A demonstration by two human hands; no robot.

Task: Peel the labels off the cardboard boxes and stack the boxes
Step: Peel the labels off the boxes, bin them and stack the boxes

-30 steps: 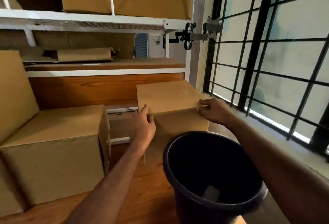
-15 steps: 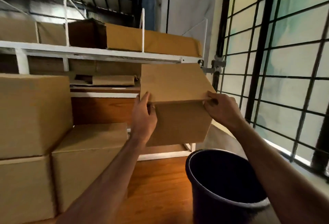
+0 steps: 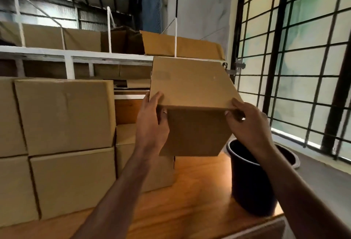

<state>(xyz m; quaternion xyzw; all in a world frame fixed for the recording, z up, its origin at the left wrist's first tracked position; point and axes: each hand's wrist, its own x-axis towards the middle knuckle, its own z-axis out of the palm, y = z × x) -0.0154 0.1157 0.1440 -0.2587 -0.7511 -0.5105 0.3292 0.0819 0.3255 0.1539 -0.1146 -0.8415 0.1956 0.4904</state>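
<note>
A: What is nearest to the camera?

B: Two bare forearms reach forward over the wooden worktop (image 3: 190,191). A black bucket (image 3: 252,181) stands on it at the right, near the edge.

A: And the hands?

B: Both hold one cardboard box (image 3: 191,105) in the air, above the worktop and tilted, so that one face looks up at the camera. The left hand (image 3: 151,124) grips the left side, fingers on the upper face and thumb on the lower face. The right hand (image 3: 247,124) grips the right corner with curled fingers.

A: So each grip is closed on this box?

B: Yes, both.

A: What is behind it?

B: At the left, stacked boxes (image 3: 64,143) stand on the worktop in two layers, and one lower box (image 3: 152,162) is just beside them, partly hidden by the left arm. Further back, a white shelf (image 3: 76,54) carries more cardboard. At the right is a barred window (image 3: 303,67).
</note>
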